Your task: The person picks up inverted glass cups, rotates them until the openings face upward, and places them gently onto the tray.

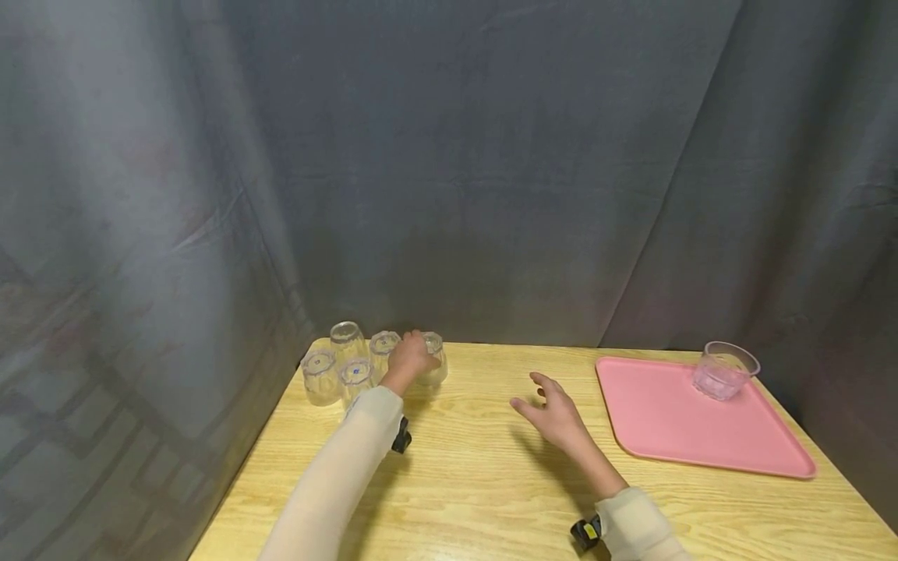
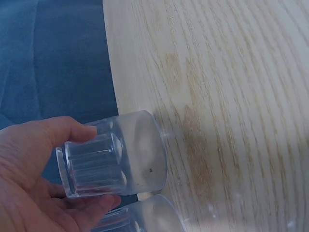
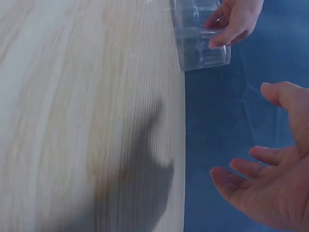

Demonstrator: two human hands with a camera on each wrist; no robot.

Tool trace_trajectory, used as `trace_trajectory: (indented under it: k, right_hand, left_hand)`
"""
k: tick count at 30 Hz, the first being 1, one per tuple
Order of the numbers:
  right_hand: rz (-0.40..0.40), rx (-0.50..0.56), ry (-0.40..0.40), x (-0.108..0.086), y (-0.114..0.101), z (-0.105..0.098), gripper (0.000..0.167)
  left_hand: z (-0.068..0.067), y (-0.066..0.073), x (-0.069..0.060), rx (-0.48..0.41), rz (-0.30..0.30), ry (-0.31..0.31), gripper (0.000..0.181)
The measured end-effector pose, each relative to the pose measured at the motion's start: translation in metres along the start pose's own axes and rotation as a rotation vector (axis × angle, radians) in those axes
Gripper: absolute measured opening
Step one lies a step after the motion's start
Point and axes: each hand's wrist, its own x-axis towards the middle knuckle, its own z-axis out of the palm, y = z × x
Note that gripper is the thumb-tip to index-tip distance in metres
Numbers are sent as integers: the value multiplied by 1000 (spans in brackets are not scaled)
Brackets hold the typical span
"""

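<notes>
The left hand [image 1: 412, 360] gripped a clear tumbler [image 2: 116, 157] near its base, thumb on one side and fingers on the other. The tumbler stood upside down by the table's far edge, at about 10 o'clock from the right hand [image 1: 557, 417]. It was colourless and see-through: a thick base uppermost, flat facets cut around the part next to it, then a smooth, plain band down to the round mouth — with one small dark speck on that band. Whether its rim touched the table [image 1: 463, 483] could not be told.

Four more clear glasses [image 1: 320, 378] clustered at about 9 o'clock from it, the nearest just beside it. The right hand held nothing, its fingers loosely bent and thumb held apart, above the table. At 3 o'clock from that hand lay a pink tray [image 1: 687, 425] — a clear, wide-mouthed cup [image 1: 722, 372] stood upright toward its 1 o'clock corner.
</notes>
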Motion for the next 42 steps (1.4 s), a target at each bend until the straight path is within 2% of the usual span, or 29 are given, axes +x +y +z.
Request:
trace_trajectory:
  k: [9, 18, 30, 37, 42]
  right_hand:
    - [3, 25, -15, 4, -6, 9, 80]
    - [-5, 71, -24, 7, -9, 15, 78]
    - [4, 103, -32, 13, -14, 23, 78]
    - [5, 132, -44, 17, -17, 27, 79]
    - [12, 145, -42, 17, -20, 30, 77]
  left_hand:
    - [-3, -5, -6, -48, 21, 43, 80]
    - [-13, 1, -19, -150, 83, 74, 84]
    - [-14, 1, -33, -268, 140, 120, 82]
    - [-16, 2, -41, -344, 122, 95, 83]
    - [-18, 3, -45, -445, 87, 65, 85]
